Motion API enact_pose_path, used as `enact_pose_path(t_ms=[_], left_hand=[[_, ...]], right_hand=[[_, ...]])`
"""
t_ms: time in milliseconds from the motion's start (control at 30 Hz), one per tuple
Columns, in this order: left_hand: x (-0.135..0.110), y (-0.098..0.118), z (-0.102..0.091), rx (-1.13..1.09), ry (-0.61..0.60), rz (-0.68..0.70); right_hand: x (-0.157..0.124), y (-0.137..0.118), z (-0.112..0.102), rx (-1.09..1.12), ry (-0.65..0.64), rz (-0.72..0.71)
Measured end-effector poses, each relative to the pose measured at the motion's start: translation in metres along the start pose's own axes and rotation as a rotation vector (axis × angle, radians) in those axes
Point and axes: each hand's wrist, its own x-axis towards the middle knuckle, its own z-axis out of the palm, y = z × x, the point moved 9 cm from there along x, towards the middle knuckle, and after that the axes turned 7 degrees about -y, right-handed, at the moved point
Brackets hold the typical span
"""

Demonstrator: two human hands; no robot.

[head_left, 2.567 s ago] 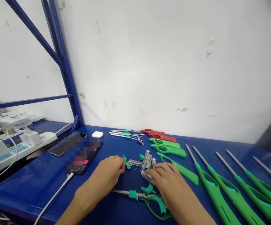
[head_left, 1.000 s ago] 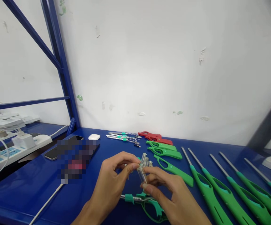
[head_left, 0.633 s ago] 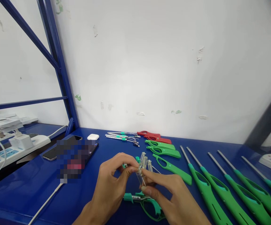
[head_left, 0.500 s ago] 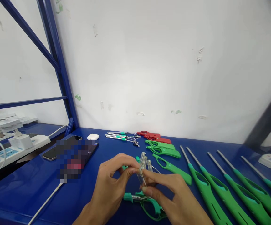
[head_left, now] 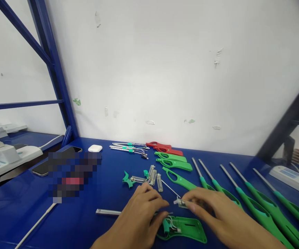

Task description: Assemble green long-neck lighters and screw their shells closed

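My left hand lies low over the blue bench, its fingers curled down on the neck of an open green lighter shell whose metal tube sticks out to the left. White wires show inside the shell. My right hand pinches a small clear fuel tank just above the shell, with a thin metal rod running up and left from it. Beyond my hands lie several loose clear tanks and a teal trigger piece.
Assembled green long-nose lighters lie in a row on the right. Green and red handle halves and metal tube assemblies sit near the wall. A phone, a white earbud case and a cable are at left; power strips flank both sides.
Both hands have come down from chest height to the shell on the bench. The right hand carried the clear tank down with it. The camera view has turned right.
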Motion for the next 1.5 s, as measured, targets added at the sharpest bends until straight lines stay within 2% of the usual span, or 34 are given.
enact_pose_path(t_ms=[133, 233, 433, 600, 767, 1067, 1300, 1500], left_hand=[[0.000, -0.008, 0.015, 0.067, -0.105, -0.078], [0.001, -0.014, 0.018, 0.089, -0.115, -0.102], [-0.001, -0.018, 0.022, 0.057, -0.103, -0.128], [0.001, -0.016, 0.021, 0.037, -0.088, -0.096], [0.002, -0.017, 0.023, 0.035, -0.073, -0.055], [-0.002, -0.025, 0.035, 0.068, -0.083, -0.024], [-0.003, -0.016, 0.031, 0.065, -0.139, -0.040], [-0.002, 0.001, 0.018, 0.030, -0.088, -0.043]], right_hand=[[-0.003, -0.010, 0.006, -0.011, -0.085, -0.045], [-0.002, -0.015, 0.012, -0.001, -0.151, -0.068], [-0.004, -0.011, 0.014, -0.031, -0.148, -0.046], [-0.004, -0.009, 0.019, -0.052, -0.213, 0.012], [-0.001, -0.014, 0.018, -0.028, -0.195, -0.007], [-0.002, -0.012, 0.021, -0.016, -0.235, 0.013], [-0.002, -0.010, 0.024, -0.005, -0.254, 0.030], [0.001, -0.007, 0.028, -0.013, -0.254, 0.009]])
